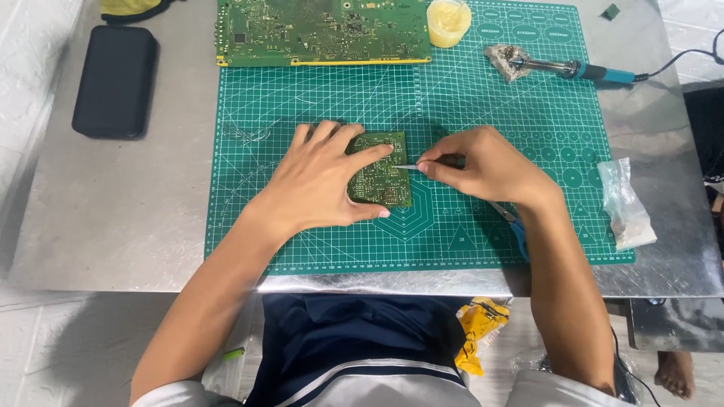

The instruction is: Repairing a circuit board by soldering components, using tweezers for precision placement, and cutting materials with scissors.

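A small green circuit board (379,177) lies flat on the green cutting mat (452,105). My left hand (320,181) rests on it, thumb along the near edge and fingers over the left side and top, pinning it down. My right hand (483,166) pinches a thin metal tool (406,166), probably tweezers, with the tip touching the board's right edge. A blue-handled tool (517,228) lies on the mat partly under my right wrist.
A large green circuit board (320,30) sits at the mat's far edge beside a round yellowish tub (448,21). A blue soldering iron (581,71) lies at far right, a clear plastic bag (626,203) at right, a black case (115,79) at left on the metal table (113,211).
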